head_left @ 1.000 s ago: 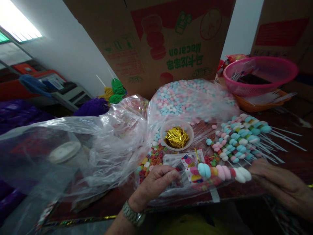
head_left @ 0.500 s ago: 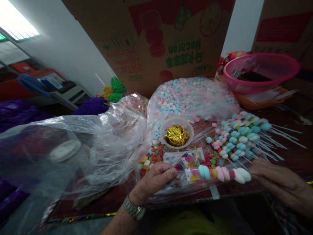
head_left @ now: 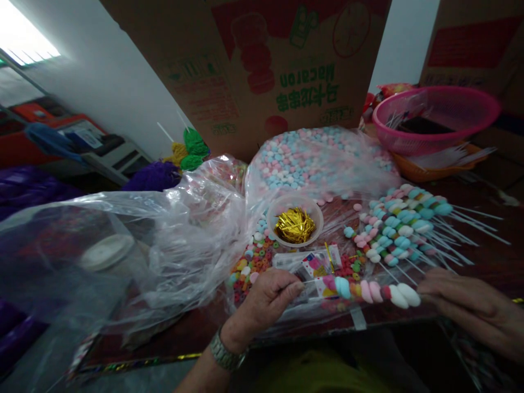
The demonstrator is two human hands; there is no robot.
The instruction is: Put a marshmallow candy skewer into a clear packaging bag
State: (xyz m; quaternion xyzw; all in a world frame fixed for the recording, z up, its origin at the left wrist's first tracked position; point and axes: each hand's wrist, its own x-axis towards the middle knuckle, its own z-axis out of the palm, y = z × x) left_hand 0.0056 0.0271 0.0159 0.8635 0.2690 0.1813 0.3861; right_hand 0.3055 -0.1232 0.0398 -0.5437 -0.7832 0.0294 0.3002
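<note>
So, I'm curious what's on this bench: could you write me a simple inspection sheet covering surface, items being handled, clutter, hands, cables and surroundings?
Surface: dark red table, partly under clear plastic; a pale tape strip at the near edge.
Items being handled: one skewer with blue, pink and white puffy pieces, held roughly level; loaded skewers piled at right.
Clutter: crumpled clear bag at left, bowl of gold strips, small rings loose beside it.
Hands: left hand at the skewer's blue-piece end, right hand at the white-piece end.
Cables: nothing seen.
Surroundings: large cardboard box behind; pink basket at right.
</note>
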